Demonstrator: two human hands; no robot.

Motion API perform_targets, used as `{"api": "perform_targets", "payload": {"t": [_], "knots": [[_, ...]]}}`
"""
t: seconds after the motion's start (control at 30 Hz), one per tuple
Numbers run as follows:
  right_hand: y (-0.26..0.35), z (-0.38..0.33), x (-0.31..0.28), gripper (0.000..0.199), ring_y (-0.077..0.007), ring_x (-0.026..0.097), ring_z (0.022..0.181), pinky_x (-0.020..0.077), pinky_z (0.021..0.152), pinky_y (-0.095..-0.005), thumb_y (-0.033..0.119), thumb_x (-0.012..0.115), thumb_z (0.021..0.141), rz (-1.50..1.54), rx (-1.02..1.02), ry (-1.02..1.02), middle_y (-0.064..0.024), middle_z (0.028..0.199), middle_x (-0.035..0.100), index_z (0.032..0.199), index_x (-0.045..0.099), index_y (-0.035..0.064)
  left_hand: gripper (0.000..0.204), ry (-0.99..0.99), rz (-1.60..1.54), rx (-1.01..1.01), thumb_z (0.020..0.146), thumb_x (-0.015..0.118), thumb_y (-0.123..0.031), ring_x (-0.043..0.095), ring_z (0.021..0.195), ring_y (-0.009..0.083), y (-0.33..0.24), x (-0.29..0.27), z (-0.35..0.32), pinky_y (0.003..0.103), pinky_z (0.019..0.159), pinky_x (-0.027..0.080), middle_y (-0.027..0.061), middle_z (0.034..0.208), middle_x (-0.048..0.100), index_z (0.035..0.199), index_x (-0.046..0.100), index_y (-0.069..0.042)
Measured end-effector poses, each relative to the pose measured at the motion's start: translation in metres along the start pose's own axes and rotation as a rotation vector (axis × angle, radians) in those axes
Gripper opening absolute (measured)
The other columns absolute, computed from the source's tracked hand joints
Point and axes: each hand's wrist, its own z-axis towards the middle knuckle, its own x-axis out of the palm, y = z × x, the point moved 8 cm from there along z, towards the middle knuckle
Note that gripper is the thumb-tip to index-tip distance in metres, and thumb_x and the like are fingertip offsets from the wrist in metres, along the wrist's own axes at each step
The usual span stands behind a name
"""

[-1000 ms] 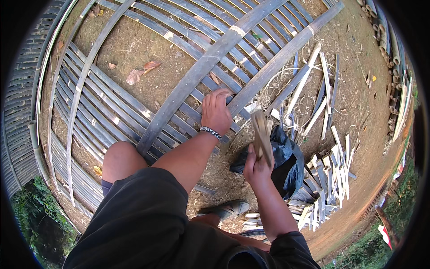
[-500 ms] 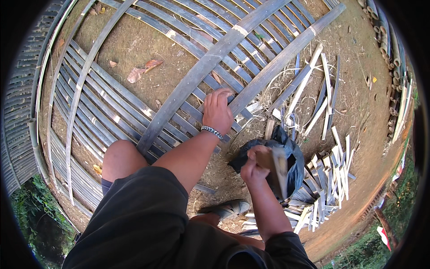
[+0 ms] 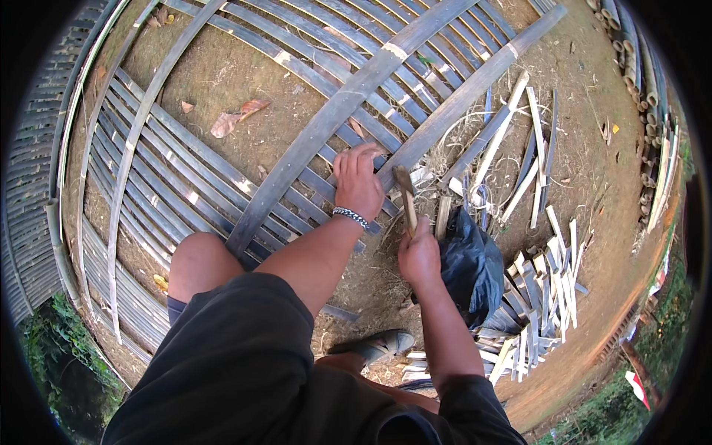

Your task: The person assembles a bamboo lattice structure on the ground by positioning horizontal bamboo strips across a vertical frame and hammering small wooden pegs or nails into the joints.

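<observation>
My left hand (image 3: 359,178), with a braided bracelet at its wrist, rests on the bamboo lattice by the lower end of a thick crosswise bamboo strip (image 3: 460,104). Its fingers are curled together at the tips, and whatever they pinch is too small to make out. In my right hand (image 3: 420,256) is a hammer (image 3: 409,202), closed around its wooden handle. The hammer's dark end reaches up beside that strip's lower end, close to my left fingertips. Another wide crosswise strip (image 3: 311,141) lies over the thin slats to the left of my left hand.
A black plastic bag (image 3: 472,271) sits right of my right forearm. Beyond it is a pile of short split bamboo pieces (image 3: 541,289). Longer offcuts (image 3: 493,148) and shavings litter the dirt. Bamboo poles (image 3: 639,67) are stacked at far right; a sandalled foot (image 3: 382,345) is below.
My right hand has swung the hammer from over the black bag up and left toward the strip's lower end. The bag is more exposed now. My left hand stays nearly in place.
</observation>
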Motion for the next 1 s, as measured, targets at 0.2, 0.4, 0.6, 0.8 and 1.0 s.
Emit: {"api": "perform_targets", "payload": {"t": [0.2, 0.4, 0.6, 0.8, 1.0], "knots": [[0.031, -0.04, -0.044, 0.023, -0.0453, 0.07, 0.097, 0.0541, 0.08, -0.05, 0.011, 0.06, 0.1, 0.345, -0.327, -0.416, -0.0323, 0.108, 0.067, 0.118, 0.06, -0.0023, 0.044, 0.041, 0.004, -0.024, 0.075, 0.059, 0.006, 0.053, 0.126, 0.0351, 0.003, -0.001, -0.001, 0.052, 0.115, 0.032, 0.0148, 0.13, 0.059, 0.118, 0.056, -0.004], [0.002, -0.001, -0.008, 0.021, -0.0455, 0.071, 0.086, 0.0542, 0.073, -0.0518, 0.013, 0.06, 0.101, -0.02, -0.075, -0.116, -0.032, 0.1, 0.069, 0.111, 0.053, -0.0033, 0.045, -0.001, 0.045, 0.006, 0.073, 0.054, 0.007, 0.053, 0.125, 0.0368, -0.001, 0.004, -0.003, 0.052, 0.112, 0.033, 0.016, 0.131, 0.058, 0.117, 0.055, -0.004], [0.011, -0.035, -0.023, 0.035, -0.0477, 0.067, 0.073, 0.0543, 0.069, -0.0507, 0.008, 0.061, 0.098, 0.486, -0.313, -0.431, -0.0267, 0.083, 0.066, 0.129, 0.049, -0.0047, 0.046, 0.016, 0.004, 0.003, 0.074, 0.055, 0.007, 0.051, 0.128, 0.037, 0.001, 0.0, -0.001, 0.052, 0.115, 0.03, 0.0164, 0.133, 0.057, 0.119, 0.055, -0.005], [0.014, -0.015, -0.011, 0.036, -0.0557, 0.065, 0.09, 0.0516, 0.079, -0.0614, 0.016, 0.06, 0.098, 0.125, -0.201, -0.192, -0.0343, 0.094, 0.068, 0.129, 0.049, 0.0012, 0.047, -0.018, 0.046, 0.035, 0.075, 0.055, 0.008, 0.051, 0.129, 0.0363, 0.003, 0.0, -0.003, 0.052, 0.115, 0.031, 0.0167, 0.134, 0.058, 0.12, 0.055, -0.004], [-0.004, -0.014, -0.005, 0.038, -0.0541, 0.067, 0.097, 0.0531, 0.084, -0.0573, 0.017, 0.059, 0.098, 0.06, -0.029, -0.114, -0.0352, 0.098, 0.069, 0.131, 0.05, -0.0001, 0.042, -0.022, 0.031, 0.04, 0.077, 0.061, 0.004, 0.052, 0.128, 0.0323, -0.004, 0.003, -0.004, 0.05, 0.114, 0.031, 0.0142, 0.13, 0.06, 0.118, 0.057, -0.006]]}}
